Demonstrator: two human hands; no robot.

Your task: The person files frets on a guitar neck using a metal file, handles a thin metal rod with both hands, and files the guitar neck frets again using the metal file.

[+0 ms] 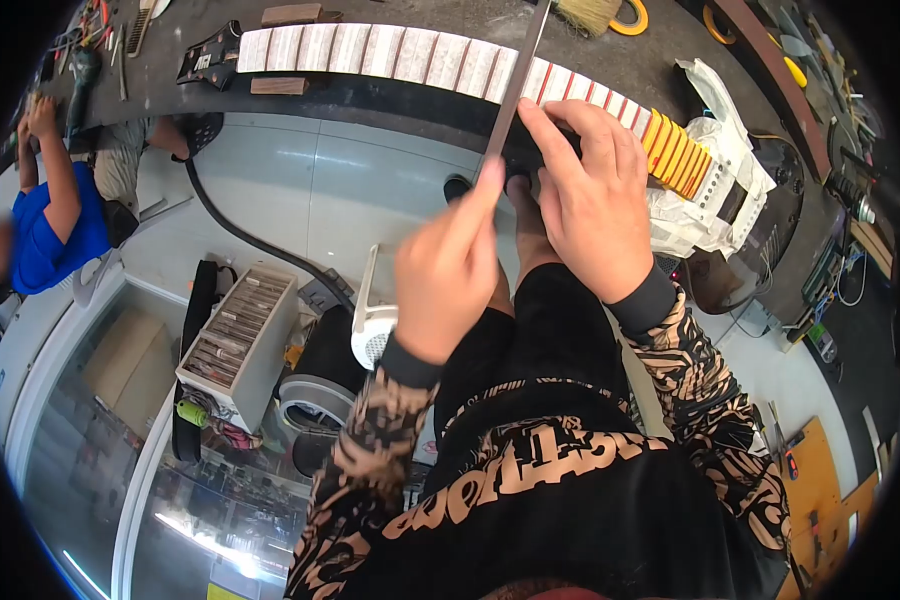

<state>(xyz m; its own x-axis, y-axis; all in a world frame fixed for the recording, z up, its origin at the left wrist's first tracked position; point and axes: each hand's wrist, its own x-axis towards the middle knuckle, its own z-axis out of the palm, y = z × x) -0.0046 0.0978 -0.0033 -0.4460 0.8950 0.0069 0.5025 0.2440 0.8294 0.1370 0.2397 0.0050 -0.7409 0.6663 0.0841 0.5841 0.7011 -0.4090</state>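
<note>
A guitar neck covered in whitish tape [370, 52], with frets showing between the strips, lies across the dark workbench. Yellow tape [675, 155] covers its end near the body, which is wrapped in masking paper [705, 215]. My left hand [450, 260], slightly blurred, grips the lower end of a long narrow file [515, 90] that crosses the neck. My right hand [595, 190] rests at the neck's near edge beside the file, fingers spread, index fingertip near the file. The black headstock [208, 60] is at the left end.
A brush [588, 12] and a yellow tape roll [630, 16] lie beyond the neck. Wooden blocks [278, 87] flank it near the headstock. Another person in blue [65, 215] sits at the far left. Below the bench are a box of sheets [235, 335] and a black hose [260, 240].
</note>
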